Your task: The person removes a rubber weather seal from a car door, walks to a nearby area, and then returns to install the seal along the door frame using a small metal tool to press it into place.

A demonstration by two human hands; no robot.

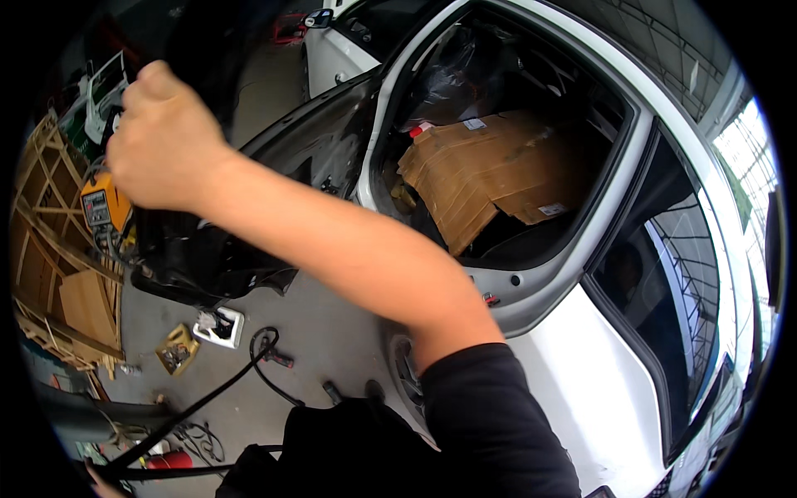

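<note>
Head view: right hand (162,137) at 10 o'clock, left hand (101,486) at 8; can't tell either grip. Cardboard (498,162) already inside, 2 o'clock; door (311,137) still open, 11.

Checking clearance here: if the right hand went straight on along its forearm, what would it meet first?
In the picture, the white frame comes next beyond the right hand, probably well behind it; the actual depth is unclear.

White car (564,373), brown cardboard (490,162), black door interior (195,253), yellow machine (119,199)
</note>
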